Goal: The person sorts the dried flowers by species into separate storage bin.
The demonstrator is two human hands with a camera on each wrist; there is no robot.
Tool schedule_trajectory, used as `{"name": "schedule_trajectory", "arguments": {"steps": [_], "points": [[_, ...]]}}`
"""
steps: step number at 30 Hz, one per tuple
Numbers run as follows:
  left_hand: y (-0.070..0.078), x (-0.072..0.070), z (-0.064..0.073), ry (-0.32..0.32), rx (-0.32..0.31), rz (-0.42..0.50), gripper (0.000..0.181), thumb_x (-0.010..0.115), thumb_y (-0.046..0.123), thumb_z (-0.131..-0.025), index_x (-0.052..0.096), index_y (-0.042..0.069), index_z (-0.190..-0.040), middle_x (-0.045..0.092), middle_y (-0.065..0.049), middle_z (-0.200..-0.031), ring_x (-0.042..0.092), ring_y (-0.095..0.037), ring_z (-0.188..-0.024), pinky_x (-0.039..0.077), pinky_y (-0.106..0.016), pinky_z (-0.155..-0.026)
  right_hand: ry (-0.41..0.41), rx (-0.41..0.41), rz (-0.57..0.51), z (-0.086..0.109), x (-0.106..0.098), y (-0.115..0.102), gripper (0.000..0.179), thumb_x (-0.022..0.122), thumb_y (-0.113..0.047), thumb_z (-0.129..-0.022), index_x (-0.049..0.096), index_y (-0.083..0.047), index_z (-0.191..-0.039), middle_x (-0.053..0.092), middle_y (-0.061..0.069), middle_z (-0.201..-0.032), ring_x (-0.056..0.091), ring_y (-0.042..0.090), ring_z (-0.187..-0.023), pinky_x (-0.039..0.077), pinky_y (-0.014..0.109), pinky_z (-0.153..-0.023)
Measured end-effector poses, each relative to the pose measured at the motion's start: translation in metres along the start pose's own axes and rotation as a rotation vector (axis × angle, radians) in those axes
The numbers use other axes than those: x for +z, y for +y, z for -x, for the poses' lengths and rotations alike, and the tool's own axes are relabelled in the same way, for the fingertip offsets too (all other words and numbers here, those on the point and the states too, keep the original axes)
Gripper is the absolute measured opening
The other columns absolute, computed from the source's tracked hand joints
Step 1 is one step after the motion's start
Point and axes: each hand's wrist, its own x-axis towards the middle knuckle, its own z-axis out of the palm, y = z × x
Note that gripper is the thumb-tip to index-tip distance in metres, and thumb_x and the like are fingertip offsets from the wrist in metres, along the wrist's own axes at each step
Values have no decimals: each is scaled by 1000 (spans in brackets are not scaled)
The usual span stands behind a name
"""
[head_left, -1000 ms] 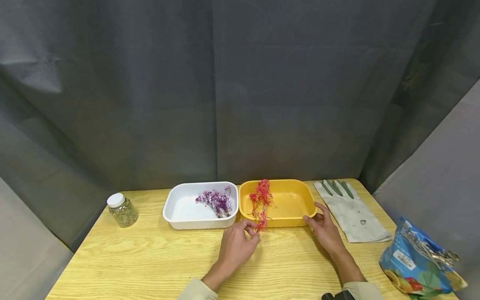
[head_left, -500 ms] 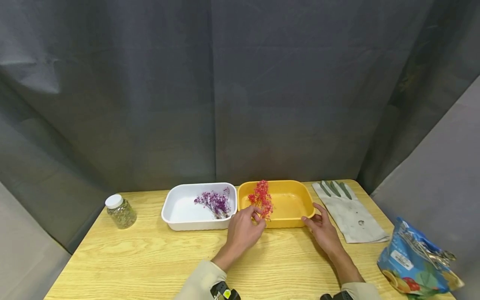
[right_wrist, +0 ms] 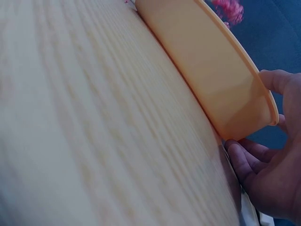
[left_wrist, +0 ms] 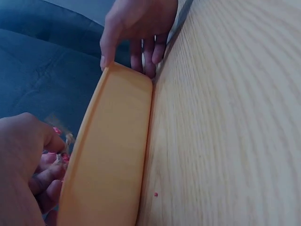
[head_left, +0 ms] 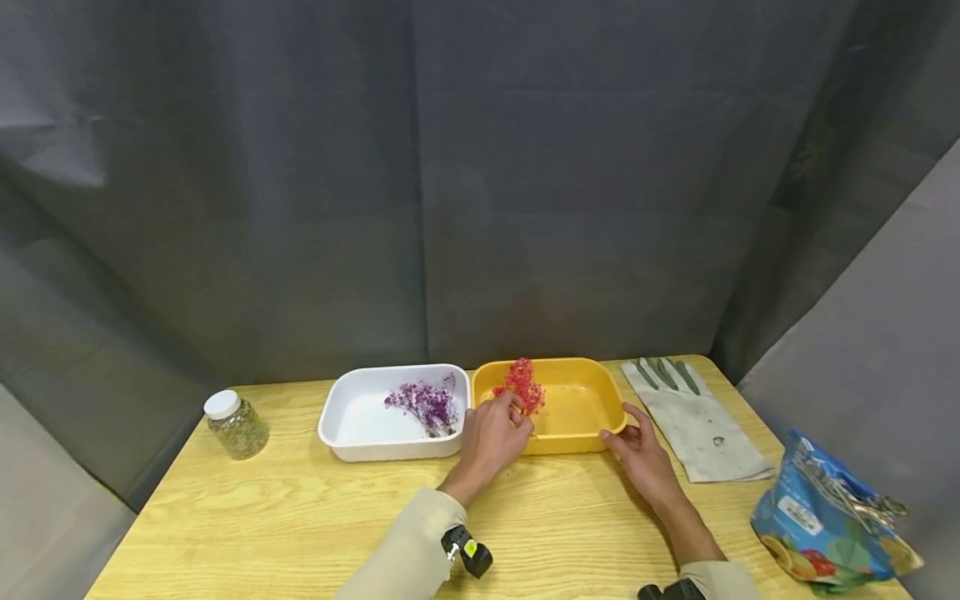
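My left hand (head_left: 491,433) pinches the stems of a sprig of pink dried flowers (head_left: 523,385) at the left end of a yellow tray (head_left: 577,444). The blossoms lie over the tray's inside, and the fingers partly hide the stems. At the tray's front right corner my right hand (head_left: 643,454) holds the wall, thumb on the rim (right_wrist: 265,87) and other fingers low against the side. To the left, touching or nearly touching the yellow tray, stands a white tray (head_left: 348,442) with a bunch of purple dried flowers (head_left: 427,404) in it.
A jar (head_left: 240,429) with a white lid stands at the left. On the right lies a folded pale work glove (head_left: 701,429) with green fingertips. A blue printed bag (head_left: 813,512) leans at the table's right edge. A tiny pink bit (left_wrist: 156,194) lies on the wooden table.
My left hand has moved up and slightly right, bringing the pink flowers from the yellow tray's front edge to inside it. My right hand keeps its hold on the corner.
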Motion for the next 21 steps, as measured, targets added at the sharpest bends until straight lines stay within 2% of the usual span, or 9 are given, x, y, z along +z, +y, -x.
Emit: {"name": "schedule_trajectory", "arguments": {"steps": [4, 10, 16, 21], "points": [[0, 8, -6, -35, -10, -27, 12, 63, 28, -81, 65, 24, -91, 59, 16, -67, 59, -8, -69, 39, -31, -71, -5, -4, -18, 0, 0, 0, 80, 53, -58, -93, 12, -28, -155, 45, 15, -146, 49, 33, -131, 43, 47, -99], [2, 16, -12, -33, 5, -79, 10, 62, 29, -80, 65, 24, -89, 61, 14, -68, 62, -13, -72, 41, -33, -71, -2, -3, -26, 0, 1, 1, 80, 54, -58, -93, 13, -28, -154, 45, 15, -146, 49, 33, -131, 42, 49, -100], [7, 18, -13, -33, -6, -62, 12, 66, 31, -80, 67, 23, -89, 62, 14, -68, 63, -13, -74, 41, -36, -76, 8, -3, -13, 1, 0, 1, 80, 53, -59, -92, 13, -28, -154, 45, 16, -146, 50, 33, -130, 43, 48, -99], [6, 18, -12, -22, 7, -37, 18, 68, 36, -81, 67, 20, -91, 65, 7, -74, 60, -13, -74, 39, -32, -71, 6, 4, -11, 1, -1, 1, 79, 53, -57, -93, 13, -29, -154, 44, 16, -146, 49, 33, -130, 43, 49, -99]]}}
